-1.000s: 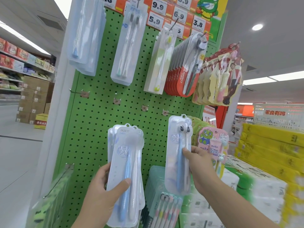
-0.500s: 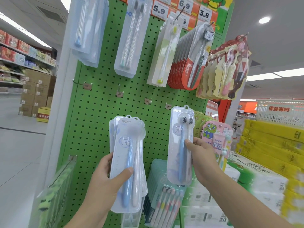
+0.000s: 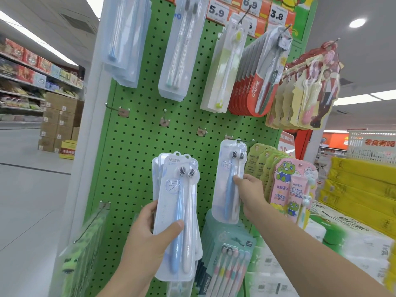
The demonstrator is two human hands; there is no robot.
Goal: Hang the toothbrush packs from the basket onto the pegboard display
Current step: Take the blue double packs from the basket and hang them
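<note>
Up at the pegboard, right side: right hand (image 3: 249,194) has one clear toothbrush pack (image 3: 230,183) pinched by its right edge, thumb on the front face, other fingers hidden behind it
Pack position: upright against the green pegboard (image 3: 137,168), its hanging tab right up at a hook (image 3: 242,140) in the middle row (can't tell whether the tab is actually threaded on)
What's in it: a blue brush and a white one, heads up
Left hand: left hand (image 3: 150,236) grips a stack of the same packs (image 3: 179,215), thumb across the front, fingers wrapped behind, held upright in front of the board and lower than the single pack
Bare hooks: three more hooks (image 3: 164,120) in that same row, to the left, nothing on them
Top row: clear packs, a yellow-brush pack (image 3: 225,67) and a bunch of red packs (image 3: 255,86) hanging under orange price tags (image 3: 216,11)
Lower right: green frog kids' packs (image 3: 293,189) just beside the right hand, pastel multi-brush packs (image 3: 229,260) below it
Farther out: yellow cartons (image 3: 364,183) on the right, aisle shelves and stacked cardboard boxes (image 3: 57,123) way off left
</note>
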